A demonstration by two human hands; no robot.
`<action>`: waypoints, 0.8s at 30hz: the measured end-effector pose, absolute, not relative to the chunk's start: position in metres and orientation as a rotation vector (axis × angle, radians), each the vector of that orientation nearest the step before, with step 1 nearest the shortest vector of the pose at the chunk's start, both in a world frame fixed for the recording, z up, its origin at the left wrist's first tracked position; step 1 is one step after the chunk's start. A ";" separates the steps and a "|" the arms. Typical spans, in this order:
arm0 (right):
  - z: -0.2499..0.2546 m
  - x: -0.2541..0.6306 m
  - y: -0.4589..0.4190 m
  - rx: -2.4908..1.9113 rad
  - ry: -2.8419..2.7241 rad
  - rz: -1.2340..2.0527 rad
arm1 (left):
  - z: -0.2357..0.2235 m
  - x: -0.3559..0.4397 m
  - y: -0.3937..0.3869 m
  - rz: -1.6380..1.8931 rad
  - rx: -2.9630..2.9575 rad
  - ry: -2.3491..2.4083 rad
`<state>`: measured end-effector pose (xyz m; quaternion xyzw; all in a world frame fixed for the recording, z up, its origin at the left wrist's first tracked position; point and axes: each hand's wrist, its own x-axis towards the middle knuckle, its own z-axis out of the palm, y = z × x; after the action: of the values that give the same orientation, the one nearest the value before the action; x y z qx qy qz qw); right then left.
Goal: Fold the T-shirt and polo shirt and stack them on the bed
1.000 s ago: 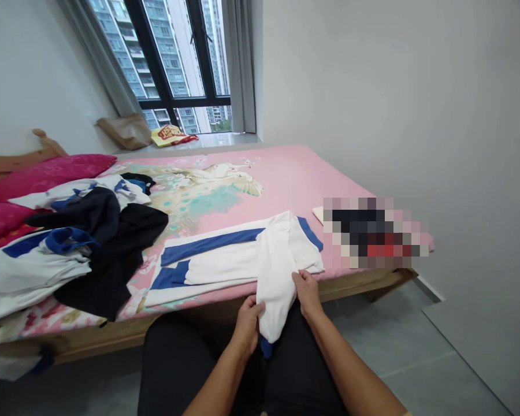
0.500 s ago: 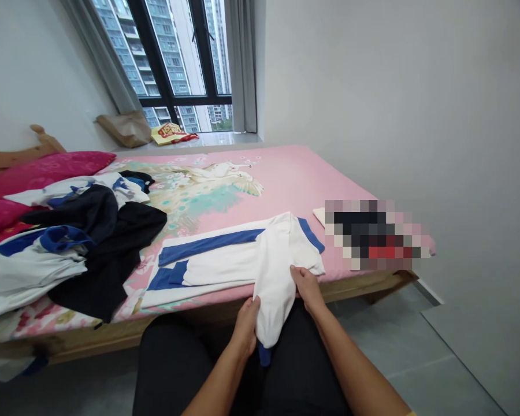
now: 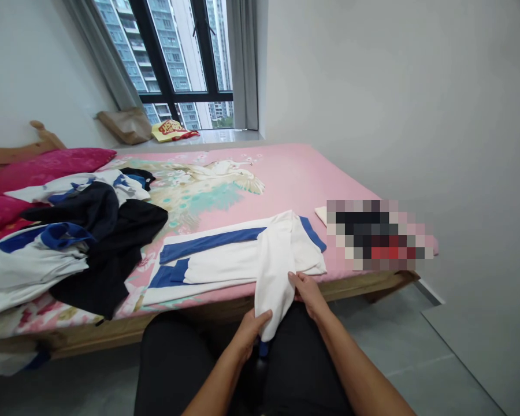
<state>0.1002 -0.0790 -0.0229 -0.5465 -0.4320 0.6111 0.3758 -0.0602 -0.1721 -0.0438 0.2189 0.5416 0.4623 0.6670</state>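
Observation:
A white and blue long-sleeved shirt point(image 3: 225, 260) lies partly folded along the near edge of the bed, its blue collar toward the right. One white sleeve point(image 3: 271, 294) crosses the shirt and hangs over the bed edge toward my lap, its blue cuff lowest. My left hand point(image 3: 250, 329) pinches the sleeve's left edge near the cuff, thumb on top. Higher up, my right hand point(image 3: 305, 289) grips the sleeve's right edge between thumb and fingers. Both hands are closed on the cloth, in front of the mattress side.
A heap of dark clothes point(image 3: 112, 242) and white-blue clothes point(image 3: 30, 266) covers the bed's left side by a magenta pillow point(image 3: 47, 167). A blurred-out dark and red item point(image 3: 372, 234) lies at the right corner. The pink sheet point(image 3: 294, 179) stretches behind the shirt.
My left hand has its thumb laid further across the sleeve near the cuff. The sleeve's lower end has risen slightly, and my right hand has shifted a little down.

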 end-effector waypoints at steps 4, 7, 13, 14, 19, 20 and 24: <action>-0.033 0.110 -0.113 -1.178 -0.979 1.954 | -0.035 -0.059 -0.188 1.050 0.501 1.137; -0.032 0.117 -0.140 -1.044 -1.021 2.168 | -0.024 -0.057 -0.197 1.072 0.482 1.065; -0.015 0.120 -0.169 -1.024 -0.983 2.176 | -0.022 -0.056 -0.212 1.104 0.472 1.100; -0.013 0.119 -0.171 -1.029 -0.979 2.156 | -0.022 -0.057 -0.214 1.098 0.475 1.089; -0.010 0.112 -0.186 -1.268 -1.110 2.045 | -0.016 -0.057 -0.220 1.089 0.496 1.091; -0.011 0.111 -0.190 -1.295 -1.125 2.053 | -0.016 -0.056 -0.220 1.103 0.502 1.096; -0.015 0.105 -0.200 -1.259 -1.027 2.001 | -0.017 -0.053 -0.218 1.076 0.498 1.141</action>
<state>0.1052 -0.2000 -0.0145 -0.4691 -0.3828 0.7456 0.2783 -0.0534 -0.2182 -0.0172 0.2219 0.5083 0.4793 0.6802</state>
